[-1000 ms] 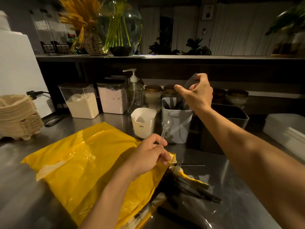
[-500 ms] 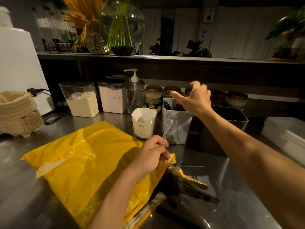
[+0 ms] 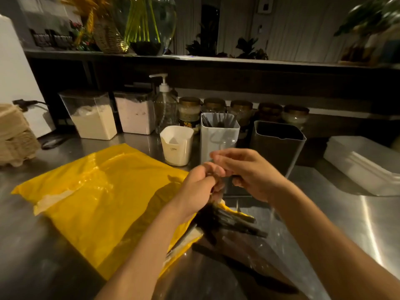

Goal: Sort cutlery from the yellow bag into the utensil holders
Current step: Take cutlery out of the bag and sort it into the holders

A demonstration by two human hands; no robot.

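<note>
Two hands meet above the open end of the yellow bag (image 3: 104, 191) lying on the table (image 3: 357, 224): we see the left hand (image 3: 201, 185) curled and the right hand (image 3: 249, 172) half bent, fingertips (image 3: 218, 158) touching it; blur hides what, if anything, either holds. Black cutlery (image 3: 233, 221) spills from the bag beneath them; three utensil holders (image 3: 219, 139) stand just behind.

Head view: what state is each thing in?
Bag, flat, right end open, black cutlery spilling out.
Grey holder, upright, holding utensils.
White holder, upright, contents unclear.
Dark holder, upright, nothing visible inside.
Left hand, curled; grip blurred.
Right hand, beside left hand; grip unclear.
</note>
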